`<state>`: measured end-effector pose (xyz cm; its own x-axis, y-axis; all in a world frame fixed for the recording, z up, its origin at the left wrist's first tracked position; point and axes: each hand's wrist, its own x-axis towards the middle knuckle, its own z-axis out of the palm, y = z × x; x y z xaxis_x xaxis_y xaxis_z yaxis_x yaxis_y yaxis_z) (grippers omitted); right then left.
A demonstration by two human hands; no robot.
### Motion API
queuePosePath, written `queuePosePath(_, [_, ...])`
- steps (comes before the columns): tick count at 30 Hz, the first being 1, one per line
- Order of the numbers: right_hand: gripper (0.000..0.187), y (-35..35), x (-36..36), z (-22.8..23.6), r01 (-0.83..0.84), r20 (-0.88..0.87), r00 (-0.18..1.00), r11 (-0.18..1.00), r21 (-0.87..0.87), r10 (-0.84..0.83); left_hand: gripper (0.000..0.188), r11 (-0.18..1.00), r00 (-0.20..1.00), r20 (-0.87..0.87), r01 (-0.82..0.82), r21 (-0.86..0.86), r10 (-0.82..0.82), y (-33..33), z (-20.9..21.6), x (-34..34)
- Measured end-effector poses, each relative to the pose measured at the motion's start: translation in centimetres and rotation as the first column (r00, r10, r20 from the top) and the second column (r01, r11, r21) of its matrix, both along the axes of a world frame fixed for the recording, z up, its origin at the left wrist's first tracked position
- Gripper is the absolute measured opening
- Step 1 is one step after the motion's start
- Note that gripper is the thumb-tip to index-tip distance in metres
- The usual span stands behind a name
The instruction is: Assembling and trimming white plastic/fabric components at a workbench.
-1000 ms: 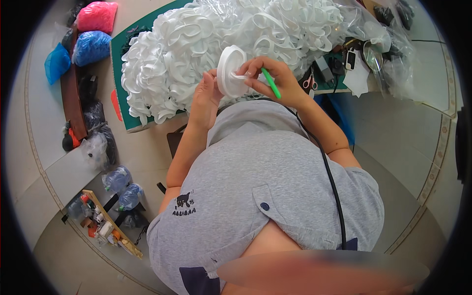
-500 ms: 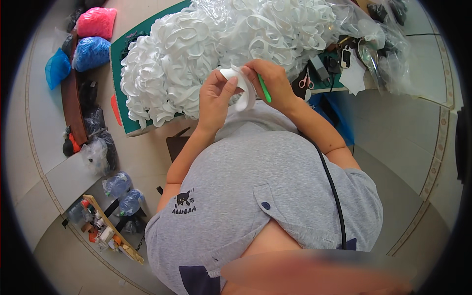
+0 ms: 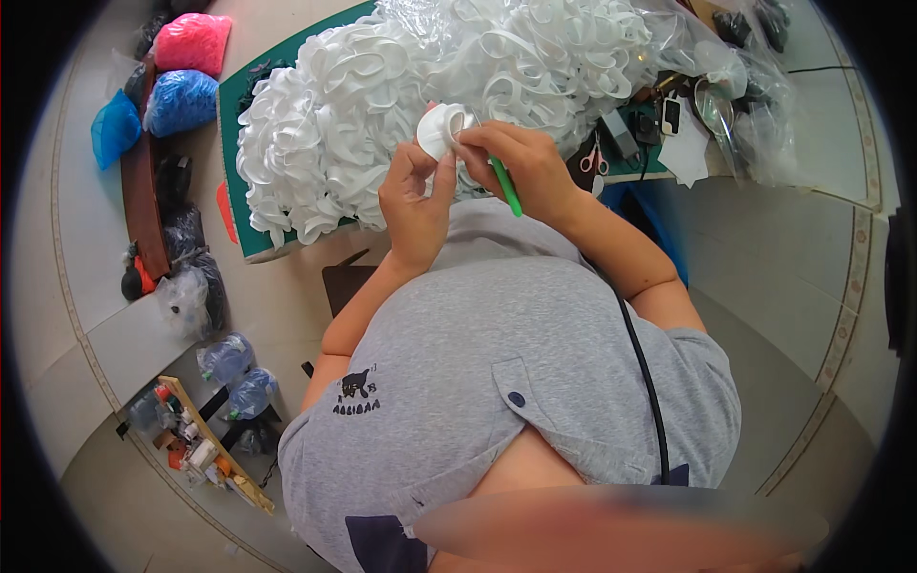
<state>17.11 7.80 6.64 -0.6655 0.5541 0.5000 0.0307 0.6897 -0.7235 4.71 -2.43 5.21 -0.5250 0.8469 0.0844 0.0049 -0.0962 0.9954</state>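
Observation:
A looped white fabric band (image 3: 437, 132) is held up in front of the pile, bent round so that an oval opening shows at its right end. My left hand (image 3: 416, 202) pinches its lower edge between thumb and fingers. At the right end, the fingertips of my right hand (image 3: 535, 172) are closed on the same band. A slim bright green tool (image 3: 506, 188) is tucked in my right palm and sticks out downward; its working end is hidden. Just beyond both hands lies a big heap of similar white bands (image 3: 349, 115).
The heap covers most of a green-topped table (image 3: 232, 172). To its right lie scissors (image 3: 593, 160), a grey box-shaped device (image 3: 620, 134), a white paper piece (image 3: 684, 153) and clear plastic bags (image 3: 764, 124). Pink (image 3: 193, 42) and blue bags (image 3: 181, 101) sit at the far left.
Both hands have shifted slightly, the left one lower. The band, which hung down between them, is now turned upward with its loop facing me. The green tool has moved a little left and down.

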Motion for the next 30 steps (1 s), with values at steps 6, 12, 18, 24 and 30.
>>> queuePosePath(6, [0.020,0.1,0.7,-0.5,-0.052,0.076,0.996,0.999,-0.009,0.053,0.014,1.000,0.988,-0.151,-0.017,-0.027,0.012,-0.5,-0.2,0.4])
queuePosePath(12, [0.018,-0.8,1.8,0.0,-0.020,0.041,0.999,1.000,-0.023,0.020,0.016,0.999,0.988,-0.153,0.002,-0.039,-0.008,-1.4,0.2,1.3])
queuePosePath(18, [0.018,4.7,4.6,-2.6,0.557,0.172,0.830,0.802,-0.215,-0.530,0.008,0.988,0.993,0.034,-0.114,0.106,0.111,-0.7,1.5,-0.8])
queuePosePath(24, [0.023,7.3,16.7,-6.7,0.380,0.856,0.467,0.924,0.033,-0.223,0.032,0.956,0.591,0.792,-0.115,0.268,-0.151,-1.3,-0.4,-5.9])
queuePosePath(30, [0.026,4.5,18.6,-4.1,0.603,0.877,0.469,0.688,-0.403,0.102,0.033,0.926,0.538,0.779,0.011,0.377,-0.324,-0.9,-0.8,-6.3])
